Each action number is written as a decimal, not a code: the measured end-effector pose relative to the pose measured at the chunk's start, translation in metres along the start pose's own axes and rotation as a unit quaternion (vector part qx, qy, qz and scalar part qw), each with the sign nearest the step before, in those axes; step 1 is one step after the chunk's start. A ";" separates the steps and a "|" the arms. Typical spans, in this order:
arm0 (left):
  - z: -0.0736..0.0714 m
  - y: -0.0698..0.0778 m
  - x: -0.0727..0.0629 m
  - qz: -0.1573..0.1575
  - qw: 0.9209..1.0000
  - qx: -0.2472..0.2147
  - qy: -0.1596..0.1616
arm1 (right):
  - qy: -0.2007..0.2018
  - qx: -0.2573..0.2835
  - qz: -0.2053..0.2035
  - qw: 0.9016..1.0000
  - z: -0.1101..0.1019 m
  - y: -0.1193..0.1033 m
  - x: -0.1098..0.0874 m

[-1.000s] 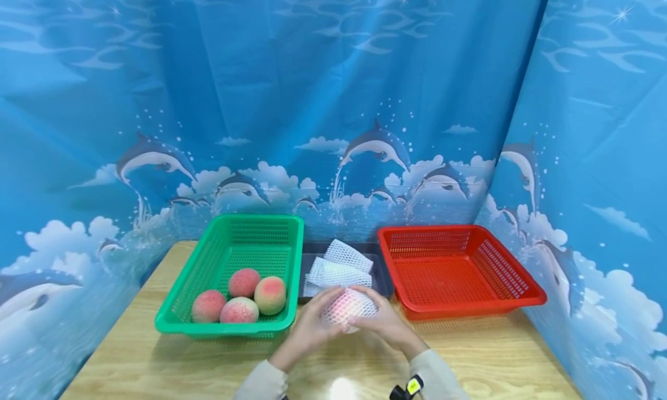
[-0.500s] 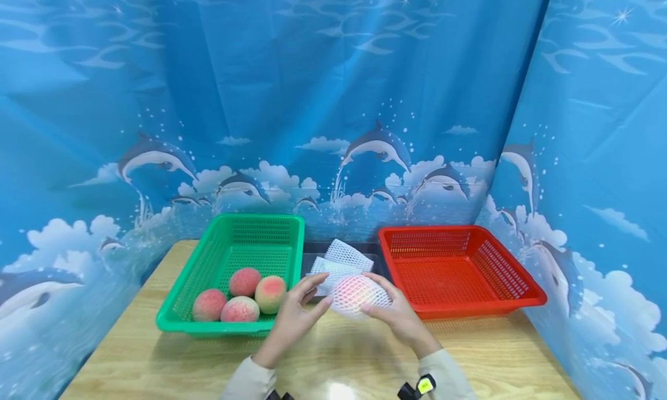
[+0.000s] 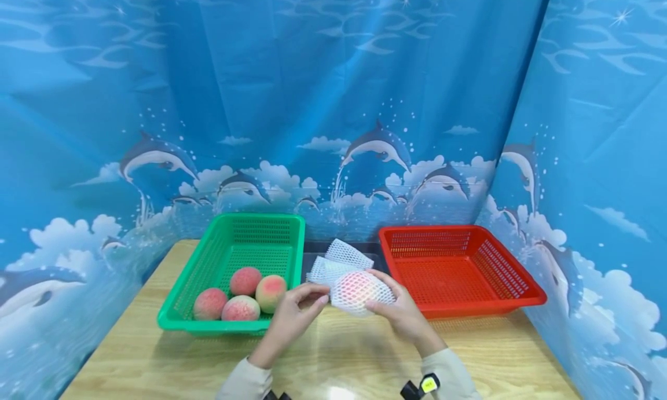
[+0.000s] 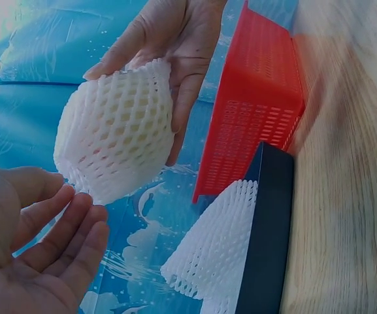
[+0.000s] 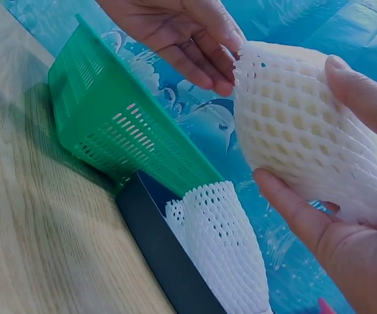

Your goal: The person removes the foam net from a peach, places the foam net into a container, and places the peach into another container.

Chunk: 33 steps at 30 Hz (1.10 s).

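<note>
A pink-and-yellow peach in a white foam net sleeve (image 3: 361,293) is held above the table in front of me. My right hand (image 3: 405,318) grips it from the right, thumb on the near side and fingers on the far side. With the thumb and index finger, my left hand (image 3: 293,319) pinches the left edge of the foam net; its other fingers are loosely bent, as the left wrist view shows. Mesh covers the peach (image 5: 293,121) in the right wrist view, and pale yellow skin shows through the holes.
On the left stands a green basket (image 3: 177,298) with several peaches (image 3: 241,308) at its near end. A dark tray (image 3: 383,255) with flat white foam nets (image 3: 346,255) lies at the middle back. The red basket (image 3: 438,275) is on the right. A dolphin-print curtain hangs behind.
Both hands were round the netted peach; the right hand has carried it slightly rightward. The left hand let go, moved left, and now its fingertips have come together at the net's edge.
</note>
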<state>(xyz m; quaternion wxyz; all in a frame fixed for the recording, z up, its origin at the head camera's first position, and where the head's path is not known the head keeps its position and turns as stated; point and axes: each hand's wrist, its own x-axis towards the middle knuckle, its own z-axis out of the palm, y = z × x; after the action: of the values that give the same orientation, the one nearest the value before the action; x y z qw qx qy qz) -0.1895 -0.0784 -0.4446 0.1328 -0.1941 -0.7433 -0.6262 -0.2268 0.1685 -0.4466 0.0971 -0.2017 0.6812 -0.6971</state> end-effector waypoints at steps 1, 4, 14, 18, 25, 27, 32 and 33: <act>0.000 0.000 0.000 -0.002 1.000 0.001 -0.005 | 0.001 -0.005 0.000 1.000 0.000 0.000 0.000; 0.000 -0.001 -0.001 -0.010 1.000 0.011 -0.011 | 0.002 -0.016 0.001 1.000 0.000 0.000 0.000; 0.002 -0.005 -0.002 0.005 0.999 0.037 -0.018 | 0.001 -0.033 0.008 0.999 0.001 0.001 -0.001; 0.002 -0.007 -0.003 -0.008 0.999 0.038 -0.024 | 0.000 -0.038 0.009 0.999 0.001 0.003 -0.001; 0.003 -0.007 -0.003 -0.023 0.999 0.034 -0.024 | -0.004 -0.035 0.014 0.999 0.001 0.005 0.000; 0.003 -0.006 -0.003 -0.027 0.999 0.023 -0.024 | -0.004 -0.031 0.013 0.999 0.002 0.005 -0.001; 0.005 -0.004 -0.003 -0.031 0.999 0.011 -0.018 | -0.004 -0.016 0.006 1.000 0.003 0.008 -0.003; 0.005 -0.004 -0.004 -0.028 0.999 0.013 -0.017 | -0.006 -0.014 0.006 1.000 0.003 0.009 -0.003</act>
<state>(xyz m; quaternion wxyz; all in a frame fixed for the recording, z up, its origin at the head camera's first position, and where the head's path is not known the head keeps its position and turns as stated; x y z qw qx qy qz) -0.1880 -0.0746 -0.4505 0.1047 -0.1819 -0.7591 -0.6162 -0.2241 0.1662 -0.4557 0.1023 -0.2027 0.6913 -0.6860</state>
